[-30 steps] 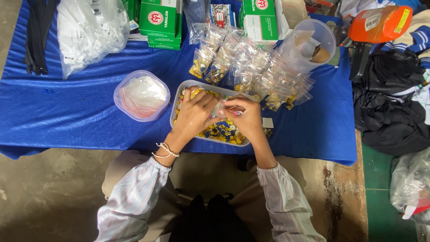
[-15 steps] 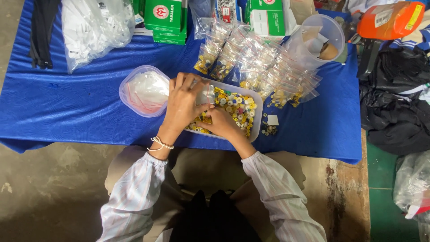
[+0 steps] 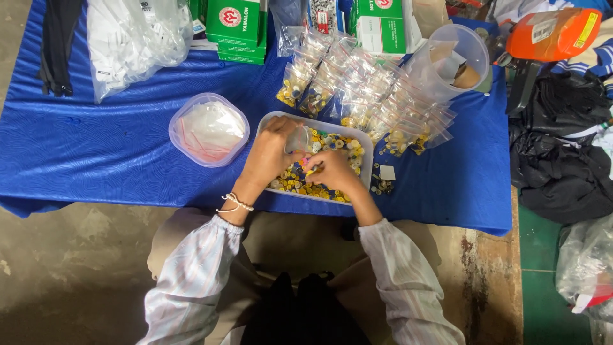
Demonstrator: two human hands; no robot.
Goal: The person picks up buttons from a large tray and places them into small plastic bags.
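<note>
From the head view, both hands have shifted rightward over the tray of buttons (image 3: 348, 150). The left hand (image 3: 271, 153) now pinches a small clear bag (image 3: 299, 137) upright; the right hand (image 3: 332, 169) is curled over the buttons, fingers closed on something too small to tell. Left of the hands, a round tub (image 3: 208, 130) holds empty bags; beyond them lie filled bags (image 3: 377, 96).

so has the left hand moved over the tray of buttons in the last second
Yes. The left hand has shifted from the middle of the button tray towards its left end, nearer the round tub.
</note>
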